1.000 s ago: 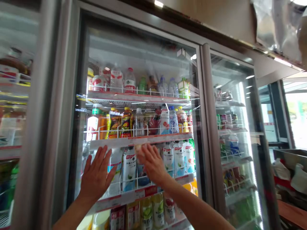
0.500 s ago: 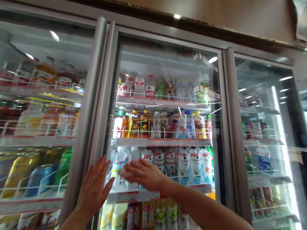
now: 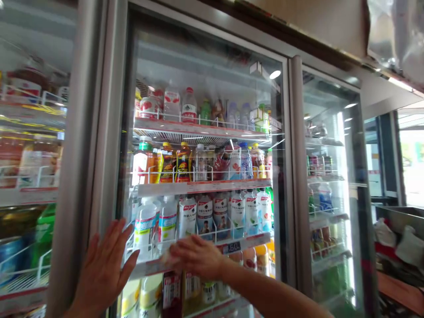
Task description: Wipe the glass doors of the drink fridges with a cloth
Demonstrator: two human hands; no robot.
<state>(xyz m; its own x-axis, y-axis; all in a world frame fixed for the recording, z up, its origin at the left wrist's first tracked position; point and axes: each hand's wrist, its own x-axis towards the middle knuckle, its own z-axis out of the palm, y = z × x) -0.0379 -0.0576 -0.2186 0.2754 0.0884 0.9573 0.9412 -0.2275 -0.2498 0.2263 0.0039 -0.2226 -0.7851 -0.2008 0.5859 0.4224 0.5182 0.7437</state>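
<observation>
My left hand (image 3: 102,265) is flat with its fingers stretched, against the left edge of the middle fridge's glass door (image 3: 198,57), by the metal frame (image 3: 109,110). My right hand (image 3: 198,258) reaches in front of the same glass, its fingers pressed together. Something pale and blurred shows at its fingertips; I cannot make out what it is. Behind the glass, white-labelled bottles (image 3: 187,216) and clear bottles with pink and yellow labels (image 3: 145,225) stand on a shelf. Dark-labelled drinks (image 3: 172,291) stand below, partly hidden by my right hand.
Higher shelves hold yellow-capped bottles (image 3: 183,163) and a red-capped bottle (image 3: 189,106). A fridge section with cans and bottles flanks the left; another glass door (image 3: 331,110) is at the right. Beyond it are a metal counter (image 3: 402,216) and white bags (image 3: 410,245).
The view has shifted right, showing the area beyond the fridges. My right hand has moved lower across the glass, while my left hand remains flat near the door's edge.
</observation>
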